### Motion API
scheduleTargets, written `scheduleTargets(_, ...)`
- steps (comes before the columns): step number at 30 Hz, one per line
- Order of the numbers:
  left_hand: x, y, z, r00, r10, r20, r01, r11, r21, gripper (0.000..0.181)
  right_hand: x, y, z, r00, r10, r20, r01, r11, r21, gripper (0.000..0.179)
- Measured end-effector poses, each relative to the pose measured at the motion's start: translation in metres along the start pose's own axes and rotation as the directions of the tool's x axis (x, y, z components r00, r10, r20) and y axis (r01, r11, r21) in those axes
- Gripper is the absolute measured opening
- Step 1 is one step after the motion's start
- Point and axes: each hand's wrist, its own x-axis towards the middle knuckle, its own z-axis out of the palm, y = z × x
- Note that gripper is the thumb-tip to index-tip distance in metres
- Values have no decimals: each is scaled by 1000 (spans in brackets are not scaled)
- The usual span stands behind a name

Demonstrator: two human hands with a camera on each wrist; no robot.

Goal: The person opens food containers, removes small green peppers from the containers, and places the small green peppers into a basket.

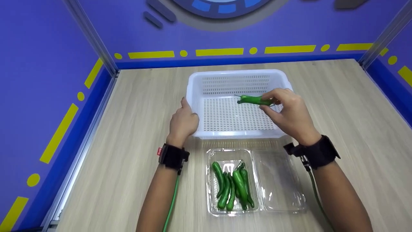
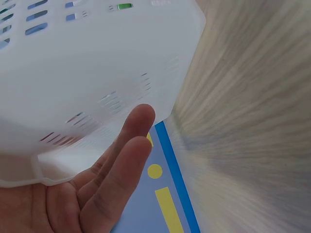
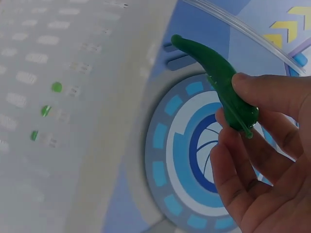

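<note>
A white perforated plastic basket (image 1: 241,133) sits at the middle of the table. My left hand (image 1: 184,120) grips its left rim, thumb on the edge. In the left wrist view, the fingers (image 2: 129,167) extend along the basket's outer wall (image 2: 87,63). My right hand (image 1: 289,109) pinches a green chili pepper (image 1: 252,100) between thumb and fingertips, above the basket's right half; whether a second pepper lies against it, I cannot tell. Up close in the right wrist view, this pepper (image 3: 214,65) shows a thin green stem.
In front of the basket lies a clear plastic clamshell box (image 1: 209,193) with several green chili peppers (image 1: 239,183) in its left half. Its lid (image 1: 280,180) is folded flat to the right. Blue-purple panels (image 1: 225,38) close the table's back and sides. Green cables (image 1: 175,193) run from both wrist straps.
</note>
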Motion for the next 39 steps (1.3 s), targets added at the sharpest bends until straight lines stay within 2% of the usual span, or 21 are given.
scheduleTargets(4,0,0,0,1000,-4,-1,4,1000,7,77,9,6,-3,999,29,15,-30,999,18,19)
scheduleTargets(13,0,1,1,1000,5,-5,-5,999,36,77,25,22,-4,986,154,59,-156,988,25,18)
scheduleTargets(21,-1,1,1,1000,-8,-11,9,999,49,77,34,31,-1,974,188,130,-198,977,75,17)
scheduleTargets(27,-1,0,2,1000,-8,-8,8,999,47,78,42,35,3,955,239,174,-262,957,126,16)
scheduleTargets(35,0,0,2,1000,-14,-4,14,999,44,78,50,43,7,923,329,202,-357,925,127,18)
scheduleTargets(39,0,1,1,1000,-11,-6,12,999,51,78,54,49,10,914,352,202,-379,919,113,19)
